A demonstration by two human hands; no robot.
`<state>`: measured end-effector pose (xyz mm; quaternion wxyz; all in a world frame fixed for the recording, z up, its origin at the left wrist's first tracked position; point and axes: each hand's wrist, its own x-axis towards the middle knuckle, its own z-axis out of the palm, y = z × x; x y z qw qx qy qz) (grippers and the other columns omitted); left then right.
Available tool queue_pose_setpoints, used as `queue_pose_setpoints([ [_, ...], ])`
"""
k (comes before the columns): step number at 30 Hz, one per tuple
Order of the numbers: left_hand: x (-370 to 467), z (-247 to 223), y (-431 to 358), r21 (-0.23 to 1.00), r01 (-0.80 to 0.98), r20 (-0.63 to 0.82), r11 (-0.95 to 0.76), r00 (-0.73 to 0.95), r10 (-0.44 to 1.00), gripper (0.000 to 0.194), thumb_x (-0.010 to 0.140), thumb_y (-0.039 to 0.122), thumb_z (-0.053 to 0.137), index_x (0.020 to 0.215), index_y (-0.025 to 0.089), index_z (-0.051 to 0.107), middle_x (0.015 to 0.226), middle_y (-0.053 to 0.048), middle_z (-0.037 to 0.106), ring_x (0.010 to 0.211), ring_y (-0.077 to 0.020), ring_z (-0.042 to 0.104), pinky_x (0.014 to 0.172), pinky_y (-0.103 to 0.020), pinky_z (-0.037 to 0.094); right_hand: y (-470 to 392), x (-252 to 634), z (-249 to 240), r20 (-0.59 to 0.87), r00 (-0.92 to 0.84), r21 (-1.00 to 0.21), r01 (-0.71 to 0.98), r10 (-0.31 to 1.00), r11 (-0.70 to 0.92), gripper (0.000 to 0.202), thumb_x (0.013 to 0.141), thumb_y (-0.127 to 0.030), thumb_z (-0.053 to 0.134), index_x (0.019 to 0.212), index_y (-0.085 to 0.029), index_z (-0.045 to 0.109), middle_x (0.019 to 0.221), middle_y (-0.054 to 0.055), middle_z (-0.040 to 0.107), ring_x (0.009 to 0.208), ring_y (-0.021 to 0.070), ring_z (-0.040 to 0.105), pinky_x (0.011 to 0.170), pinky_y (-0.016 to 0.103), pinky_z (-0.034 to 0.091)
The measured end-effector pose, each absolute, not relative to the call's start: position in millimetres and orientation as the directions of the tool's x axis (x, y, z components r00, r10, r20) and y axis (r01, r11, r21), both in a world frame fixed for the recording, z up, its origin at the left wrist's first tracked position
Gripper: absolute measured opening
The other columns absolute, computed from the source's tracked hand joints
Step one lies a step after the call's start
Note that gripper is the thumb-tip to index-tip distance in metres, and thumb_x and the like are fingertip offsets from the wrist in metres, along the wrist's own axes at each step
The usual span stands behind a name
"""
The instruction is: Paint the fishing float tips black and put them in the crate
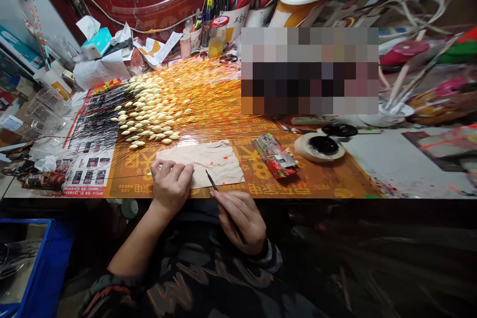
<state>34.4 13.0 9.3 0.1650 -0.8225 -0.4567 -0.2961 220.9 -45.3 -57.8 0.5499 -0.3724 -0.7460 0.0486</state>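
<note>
My left hand (171, 184) is closed at the edge of a pale cloth (219, 151), its fingers wrapped over a fishing float mostly hidden beneath them. A thin dark stem runs out to the left of those fingers. In my right hand (242, 221) is a slim dark paintbrush (211, 179), its black tip pointing up and left over the cloth. Small orange marks show on the cloth beyond the tip. Behind my left hand lies a large spread of fishing floats (149, 104), with cream bodies, dark stems to the left and orange-yellow tips to the right.
Right of the cloth lies a paint-smeared block (276, 154), then a roll-shaped holder (318, 148) with black paint inside. Cups of brushes (236, 17) and a red-lidded jar (219, 35) line the back. A blue tissue box (96, 43) stands back left; a blue crate (48, 238) is below.
</note>
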Motion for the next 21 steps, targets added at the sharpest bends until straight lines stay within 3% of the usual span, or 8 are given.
queue_pose_setpoints([
  [21,20.9,10.7,6.4,0.003,0.86,0.69,-0.51,0.368,0.623,0.013,0.091,0.021,0.062,0.102,0.02,0.068,0.082,-0.002,0.072,0.083,-0.0185,0.06,0.088,-0.041,0.03,-42.9,210.6,-55.1,0.792,-0.136,-0.454,0.521,0.595,0.723,0.062,0.088,-0.003,0.058,0.146,-0.019,0.044,0.116,0.013,0.069,0.098,0.0248,0.064,0.078,0.04,0.057],
])
